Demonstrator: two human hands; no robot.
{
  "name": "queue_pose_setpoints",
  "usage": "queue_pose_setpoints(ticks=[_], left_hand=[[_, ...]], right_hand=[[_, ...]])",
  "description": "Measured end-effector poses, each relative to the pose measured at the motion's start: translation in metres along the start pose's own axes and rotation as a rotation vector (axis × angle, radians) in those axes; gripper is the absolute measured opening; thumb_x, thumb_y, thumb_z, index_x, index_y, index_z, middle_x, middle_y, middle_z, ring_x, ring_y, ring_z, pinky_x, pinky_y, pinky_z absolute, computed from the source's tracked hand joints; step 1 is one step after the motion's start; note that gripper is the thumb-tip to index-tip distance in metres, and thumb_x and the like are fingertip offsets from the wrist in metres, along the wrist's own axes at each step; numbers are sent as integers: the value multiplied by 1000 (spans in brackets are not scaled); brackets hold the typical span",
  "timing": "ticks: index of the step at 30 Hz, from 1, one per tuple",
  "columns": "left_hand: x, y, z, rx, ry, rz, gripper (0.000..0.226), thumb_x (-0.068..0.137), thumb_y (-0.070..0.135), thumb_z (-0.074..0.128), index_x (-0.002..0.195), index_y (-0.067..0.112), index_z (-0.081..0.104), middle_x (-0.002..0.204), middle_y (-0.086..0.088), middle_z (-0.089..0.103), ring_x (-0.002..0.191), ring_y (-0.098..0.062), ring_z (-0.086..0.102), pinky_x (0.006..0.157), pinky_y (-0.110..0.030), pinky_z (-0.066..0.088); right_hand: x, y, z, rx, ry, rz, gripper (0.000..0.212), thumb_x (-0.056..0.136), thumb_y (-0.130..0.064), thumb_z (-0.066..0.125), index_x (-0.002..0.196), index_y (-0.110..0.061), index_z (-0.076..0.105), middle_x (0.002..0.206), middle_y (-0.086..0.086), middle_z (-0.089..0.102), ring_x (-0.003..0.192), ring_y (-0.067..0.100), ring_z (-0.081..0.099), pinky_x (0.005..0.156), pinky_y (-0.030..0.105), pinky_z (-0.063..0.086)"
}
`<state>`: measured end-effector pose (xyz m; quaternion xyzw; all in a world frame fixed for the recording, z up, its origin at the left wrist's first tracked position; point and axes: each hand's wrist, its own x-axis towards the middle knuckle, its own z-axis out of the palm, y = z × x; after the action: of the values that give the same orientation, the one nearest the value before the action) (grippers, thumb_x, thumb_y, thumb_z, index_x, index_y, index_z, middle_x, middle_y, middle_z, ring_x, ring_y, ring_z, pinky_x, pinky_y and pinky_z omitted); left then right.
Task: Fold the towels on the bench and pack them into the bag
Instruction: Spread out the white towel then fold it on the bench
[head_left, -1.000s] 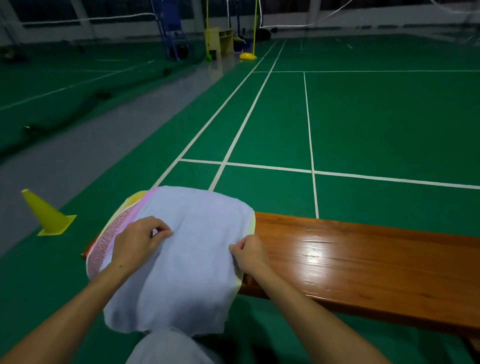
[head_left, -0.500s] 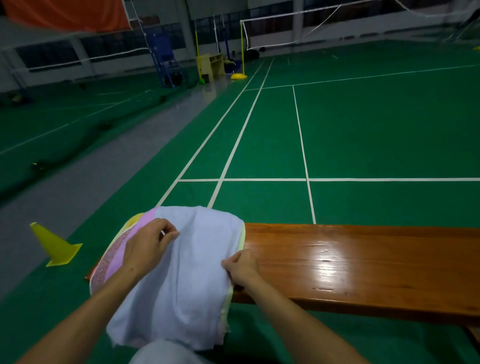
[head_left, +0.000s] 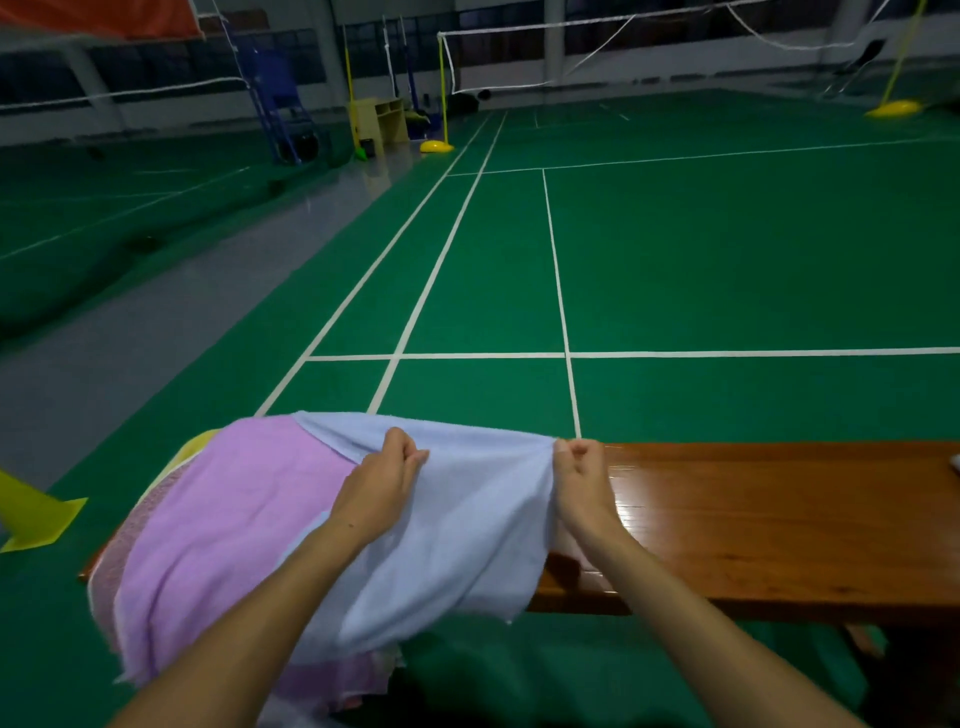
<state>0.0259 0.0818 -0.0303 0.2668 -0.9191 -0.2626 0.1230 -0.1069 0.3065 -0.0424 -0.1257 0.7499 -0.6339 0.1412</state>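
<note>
A pale blue towel (head_left: 457, 530) hangs lifted over the left end of the wooden bench (head_left: 769, 525). My left hand (head_left: 387, 486) pinches its top edge at the middle. My right hand (head_left: 579, 480) pinches the top right corner. Below it a lilac towel (head_left: 228, 514) lies on the pile, draped over the bench's front edge. A pink patterned towel (head_left: 111, 566) and a yellow one (head_left: 200, 441) show at the pile's left rim. No bag is in view.
A yellow cone (head_left: 31, 512) stands on the floor left of the bench. Green court floor with white lines stretches ahead. A small pale object (head_left: 955, 460) sits at the bench's far right edge. Net posts and a yellow cabinet (head_left: 376, 124) stand far off.
Both hands have lifted the blue towel and drawn it to the right, uncovering the lilac towel beneath. The camera has tilted up.
</note>
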Motion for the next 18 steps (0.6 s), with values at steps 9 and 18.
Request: queue_pose_setpoints(ticks=[9, 18], left_hand=[[6, 16, 123, 258, -109, 141, 61, 96, 59, 65, 146, 27, 53, 154, -1, 55, 144, -29, 47, 116, -44, 40], [30, 22, 121, -62, -152, -12, 79, 65, 37, 100, 133, 32, 61, 136, 1, 60, 123, -25, 58, 104, -47, 52]], right_hand=[[12, 52, -140, -189, -12, 27, 20, 102, -8, 60, 84, 2, 56, 75, 5, 56, 66, 12, 46, 56, 17, 43], [34, 78, -172, 110, -191, 238, 48, 96, -9, 71, 132, -41, 66, 113, 2, 76, 77, 18, 74, 61, 32, 59]])
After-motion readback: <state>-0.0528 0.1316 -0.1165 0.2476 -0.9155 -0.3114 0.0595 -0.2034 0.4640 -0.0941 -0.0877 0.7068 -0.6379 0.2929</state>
